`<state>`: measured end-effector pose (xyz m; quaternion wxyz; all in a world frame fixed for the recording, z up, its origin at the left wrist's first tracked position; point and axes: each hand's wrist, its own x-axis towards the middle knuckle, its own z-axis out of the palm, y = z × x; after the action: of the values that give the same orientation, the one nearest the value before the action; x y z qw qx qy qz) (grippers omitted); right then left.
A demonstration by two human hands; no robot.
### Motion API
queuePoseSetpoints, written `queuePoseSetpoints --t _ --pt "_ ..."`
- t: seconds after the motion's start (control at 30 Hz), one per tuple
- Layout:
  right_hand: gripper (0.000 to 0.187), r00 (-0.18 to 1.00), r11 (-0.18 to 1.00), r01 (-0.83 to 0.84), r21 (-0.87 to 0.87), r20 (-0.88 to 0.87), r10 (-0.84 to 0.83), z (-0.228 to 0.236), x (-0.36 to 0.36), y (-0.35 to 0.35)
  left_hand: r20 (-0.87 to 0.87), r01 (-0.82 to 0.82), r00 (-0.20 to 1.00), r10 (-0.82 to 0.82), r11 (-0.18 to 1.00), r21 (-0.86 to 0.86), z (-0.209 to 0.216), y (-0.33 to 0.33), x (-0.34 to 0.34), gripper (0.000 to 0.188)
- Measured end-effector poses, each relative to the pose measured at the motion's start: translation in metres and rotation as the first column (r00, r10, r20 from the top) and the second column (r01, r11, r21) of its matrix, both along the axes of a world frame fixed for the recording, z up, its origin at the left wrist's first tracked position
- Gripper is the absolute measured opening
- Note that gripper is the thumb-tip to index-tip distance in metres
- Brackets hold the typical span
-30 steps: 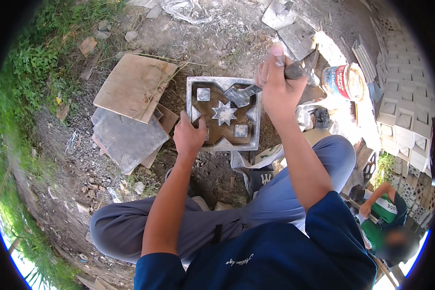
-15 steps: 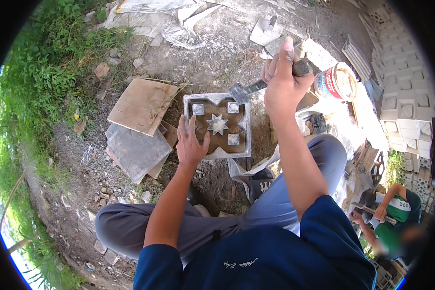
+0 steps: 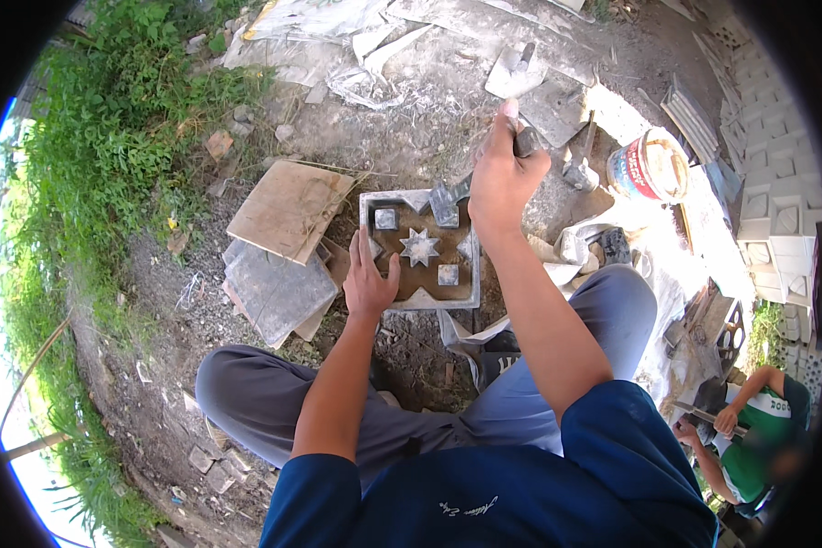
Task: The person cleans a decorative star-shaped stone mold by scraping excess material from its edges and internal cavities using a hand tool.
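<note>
A square grey mould (image 3: pixel 470 292) lies on the ground before me, with a star-shaped piece (image 3: pixel 419 247) at its centre and small square blocks near its corners. My left hand (image 3: pixel 369 281) rests over the mould's left edge, fingers stretched out and holding nothing. Wrapped round the dark handle of a flat-bladed scraper (image 3: pixel 442 203) is my right hand (image 3: pixel 507 187), above and right of the mould. The scraper's grey blade is over the upper right corner block, mostly covering it. Brownish material fills the low spaces of the mould.
Flat boards (image 3: pixel 288 212) are stacked left of the mould. A trowel (image 3: pixel 518 73) lies beyond my right hand, near a white bucket (image 3: pixel 650 166). Pale blocks (image 3: pixel 785 196) are piled far right. A person in green (image 3: pixel 749 438) works at lower right.
My right hand has moved left and the scraper blade has come over the mould's upper right corner. The left hand stays at the mould's left edge. The view has shifted slightly.
</note>
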<state>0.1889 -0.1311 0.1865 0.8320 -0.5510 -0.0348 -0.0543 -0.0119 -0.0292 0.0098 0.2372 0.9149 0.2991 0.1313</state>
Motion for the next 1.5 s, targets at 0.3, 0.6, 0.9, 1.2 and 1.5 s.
queuePoseSetpoints --t 0.3,0.6,0.9,1.2,1.5 --pt "0.051 0.977 0.972 -0.214 -0.093 -0.028 0.213 0.012 0.015 -0.003 0.004 -0.032 0.999 0.032 0.999 -0.014 -0.002 0.002 0.000 0.079" --pt "0.066 0.839 0.857 -0.507 -0.092 0.178 0.515 0.002 0.018 -0.003 -0.049 -0.071 0.996 0.068 0.996 -0.056 0.005 0.001 -0.002 0.079" --pt "0.053 0.763 0.775 -0.619 -0.128 0.140 0.632 0.008 0.037 0.002 -0.013 -0.106 0.994 0.105 0.983 -0.151 0.012 0.001 0.000 0.077" --pt "0.064 0.718 0.740 -0.651 -0.168 0.181 0.672 -0.020 0.017 0.012 0.023 -0.103 0.994 0.106 0.989 -0.110 0.007 0.007 -0.003 0.080" --pt "0.072 0.758 0.801 -0.537 -0.263 0.267 0.596 -0.039 0.013 -0.004 -0.070 -0.128 0.991 0.117 0.975 -0.182 0.013 0.008 0.010 0.082"
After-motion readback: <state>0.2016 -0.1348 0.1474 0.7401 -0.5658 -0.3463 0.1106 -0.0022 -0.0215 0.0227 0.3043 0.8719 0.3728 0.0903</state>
